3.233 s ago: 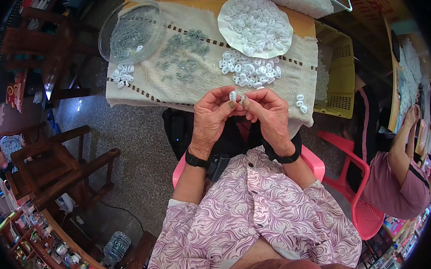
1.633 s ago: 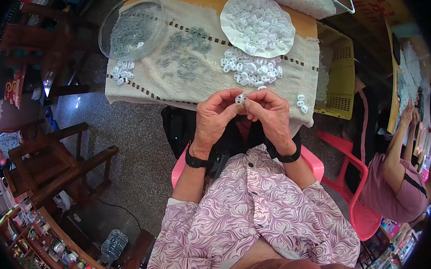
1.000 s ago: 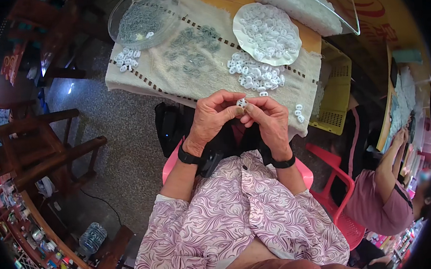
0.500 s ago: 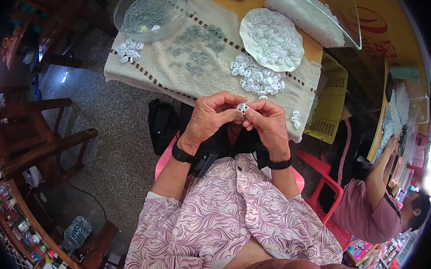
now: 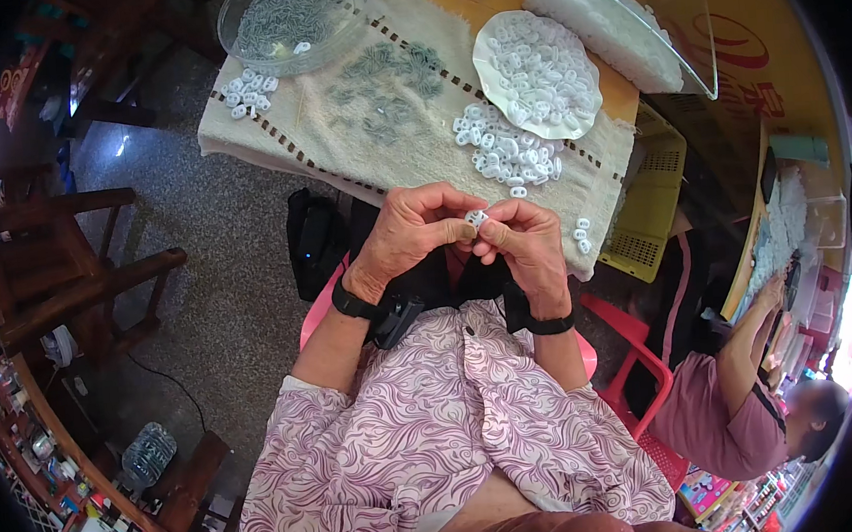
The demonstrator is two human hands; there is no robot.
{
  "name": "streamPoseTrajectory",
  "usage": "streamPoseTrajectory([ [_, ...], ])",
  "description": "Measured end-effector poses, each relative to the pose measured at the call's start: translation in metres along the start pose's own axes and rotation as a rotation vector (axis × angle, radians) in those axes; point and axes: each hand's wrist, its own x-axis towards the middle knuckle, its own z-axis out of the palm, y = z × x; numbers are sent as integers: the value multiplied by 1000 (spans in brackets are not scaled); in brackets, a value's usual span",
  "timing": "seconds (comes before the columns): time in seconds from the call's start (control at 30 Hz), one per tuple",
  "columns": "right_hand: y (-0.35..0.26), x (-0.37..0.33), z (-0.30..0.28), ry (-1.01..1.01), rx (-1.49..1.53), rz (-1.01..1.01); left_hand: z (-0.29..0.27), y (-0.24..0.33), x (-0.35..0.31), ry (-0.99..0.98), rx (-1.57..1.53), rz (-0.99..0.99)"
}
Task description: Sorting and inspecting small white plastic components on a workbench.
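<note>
Frame centre: left hand [image 5: 414, 235] and right hand [image 5: 523, 244] meet, fingertips pinching one small white plastic piece [image 5: 476, 218] between them. It appears light, rigid and easily dropped; best gripped by its edges.

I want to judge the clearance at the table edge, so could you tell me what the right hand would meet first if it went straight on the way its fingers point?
Probably the left hand: the right hand points across at it, both pinching one small white piece.
</note>
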Motion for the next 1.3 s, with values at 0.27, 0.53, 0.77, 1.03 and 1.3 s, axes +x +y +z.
streamPoseTrajectory([
  [0.27,-3,0,-1,-16,-15,59,-1,0,0,-13,18,11],
  [0.53,-2,4,-7,-11,-24,171,-2,-6,2,-27,59,-6],
  [0.77,-5,1,-10,20,-19,86,13,-7,7,42,81,47],
  [1.03,-5,3,-7,13,-18,11,8,-6,11,237,-37,14],
  [1.3,-3,0,-16,53,-10,-14,-1,63,67,339,57,132],
])
